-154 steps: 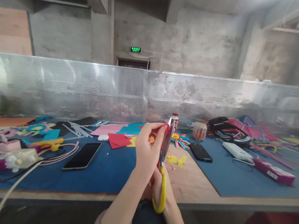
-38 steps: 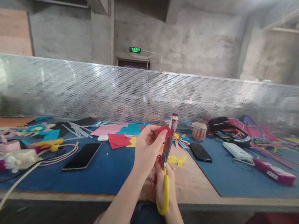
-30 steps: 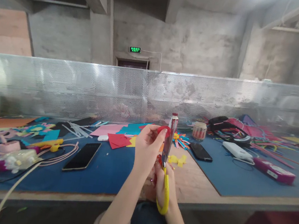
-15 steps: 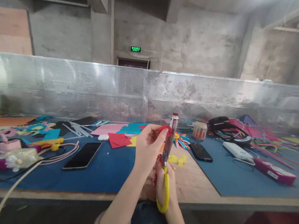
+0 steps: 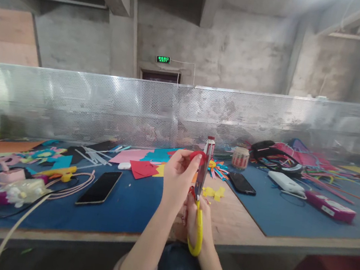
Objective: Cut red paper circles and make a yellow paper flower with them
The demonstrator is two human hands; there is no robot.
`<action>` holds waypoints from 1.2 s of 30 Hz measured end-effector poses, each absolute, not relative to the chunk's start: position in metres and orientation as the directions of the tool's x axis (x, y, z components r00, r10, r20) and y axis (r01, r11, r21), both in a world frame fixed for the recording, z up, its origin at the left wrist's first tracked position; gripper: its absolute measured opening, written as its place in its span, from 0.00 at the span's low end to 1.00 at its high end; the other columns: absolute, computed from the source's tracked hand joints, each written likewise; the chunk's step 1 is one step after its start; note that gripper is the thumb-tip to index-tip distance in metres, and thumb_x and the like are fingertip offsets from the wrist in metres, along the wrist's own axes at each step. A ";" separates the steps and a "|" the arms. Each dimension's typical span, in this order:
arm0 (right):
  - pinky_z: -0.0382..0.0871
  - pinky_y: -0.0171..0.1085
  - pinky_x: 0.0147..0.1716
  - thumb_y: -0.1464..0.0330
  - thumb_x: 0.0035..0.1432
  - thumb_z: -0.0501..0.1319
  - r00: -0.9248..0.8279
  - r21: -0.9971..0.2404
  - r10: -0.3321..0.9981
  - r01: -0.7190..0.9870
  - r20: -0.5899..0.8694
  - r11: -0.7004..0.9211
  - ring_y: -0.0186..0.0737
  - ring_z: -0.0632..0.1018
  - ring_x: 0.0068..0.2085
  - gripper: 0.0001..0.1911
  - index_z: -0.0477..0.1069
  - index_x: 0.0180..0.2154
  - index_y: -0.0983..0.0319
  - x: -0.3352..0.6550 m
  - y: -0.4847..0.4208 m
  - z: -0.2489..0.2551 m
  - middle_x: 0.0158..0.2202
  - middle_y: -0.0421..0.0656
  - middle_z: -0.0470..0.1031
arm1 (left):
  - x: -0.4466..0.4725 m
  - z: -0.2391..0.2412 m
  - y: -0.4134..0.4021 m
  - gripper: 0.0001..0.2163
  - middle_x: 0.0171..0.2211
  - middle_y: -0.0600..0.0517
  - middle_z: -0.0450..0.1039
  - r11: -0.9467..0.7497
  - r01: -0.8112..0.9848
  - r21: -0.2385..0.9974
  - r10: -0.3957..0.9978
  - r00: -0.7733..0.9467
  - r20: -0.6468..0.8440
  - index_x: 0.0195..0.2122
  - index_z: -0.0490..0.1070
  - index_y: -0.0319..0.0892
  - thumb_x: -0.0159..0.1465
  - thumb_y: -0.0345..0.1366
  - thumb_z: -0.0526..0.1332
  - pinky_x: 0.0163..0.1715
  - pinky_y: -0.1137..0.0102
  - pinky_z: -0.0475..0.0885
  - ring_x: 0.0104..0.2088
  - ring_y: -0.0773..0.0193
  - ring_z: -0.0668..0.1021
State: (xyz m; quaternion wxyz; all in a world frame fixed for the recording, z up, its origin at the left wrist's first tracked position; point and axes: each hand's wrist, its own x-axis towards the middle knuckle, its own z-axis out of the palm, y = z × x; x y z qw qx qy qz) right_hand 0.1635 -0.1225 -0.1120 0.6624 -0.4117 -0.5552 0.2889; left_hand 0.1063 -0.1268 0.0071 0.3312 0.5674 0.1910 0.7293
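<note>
Long worktop (image 5: 249, 217) across the middle of the frame, blue mats and a bare wooden strip at centre, mesh screen (image 5: 103, 105) behind. Just below centre, left hand (image 5: 178, 177) pinching a small red paper piece (image 5: 197, 156); right hand (image 5: 199, 221) closed through yellow-handled scissors (image 5: 200, 201), blades upright against the paper. Best fed by turning the paper, in short snips. Near edge just under the wrists; phone (image 5: 99, 187) lower left, well apart.

One head-worn camera — looking forward and slightly down, close above the hands, across the table (image 5: 242, 216).
</note>
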 end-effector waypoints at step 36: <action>0.54 0.31 0.18 0.56 0.58 0.52 0.270 -0.883 0.844 0.059 0.463 0.465 0.33 0.62 0.20 0.16 0.59 0.25 0.60 0.162 -0.126 -0.108 0.17 0.35 0.57 | 0.109 0.012 -0.126 0.06 0.24 0.56 0.69 -0.681 -0.317 0.660 0.723 -0.146 0.675 0.28 0.69 0.43 0.57 0.38 0.64 0.25 0.76 0.67 0.24 0.73 0.71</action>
